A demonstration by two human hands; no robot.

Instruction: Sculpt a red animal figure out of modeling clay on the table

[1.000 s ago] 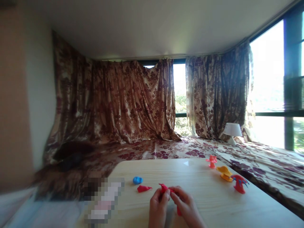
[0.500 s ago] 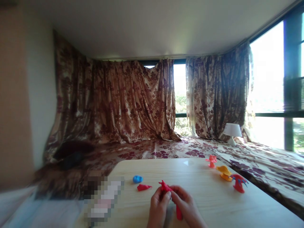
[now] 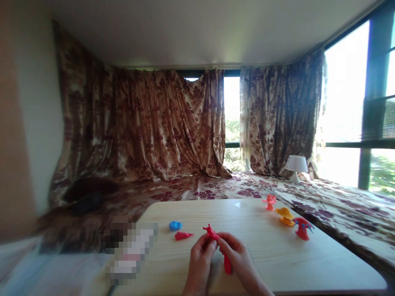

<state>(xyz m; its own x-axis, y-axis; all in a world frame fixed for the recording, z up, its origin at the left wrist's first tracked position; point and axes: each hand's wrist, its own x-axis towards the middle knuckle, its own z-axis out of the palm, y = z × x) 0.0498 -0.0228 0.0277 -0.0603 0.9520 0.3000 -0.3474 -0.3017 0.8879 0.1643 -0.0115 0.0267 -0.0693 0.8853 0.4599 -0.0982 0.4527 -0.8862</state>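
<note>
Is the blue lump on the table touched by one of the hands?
No, the blue lump lies apart on the table, while the left hand and the right hand hold a red piece between them.

A room in a home — floral curtains [image 3: 166, 123], matching cloth [image 3: 210, 191], white table lamp [image 3: 296, 164].

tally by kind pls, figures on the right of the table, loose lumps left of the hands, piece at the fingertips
Figures: 3 (coral figure, yellow figure, red-and-blue figure)
Loose lumps: 2 (blue lump, red lump)
Held by left hand and right hand: 1 (red piece)
Total: 6
Left out: the red strip by the right hand, which may join the red piece.
</note>
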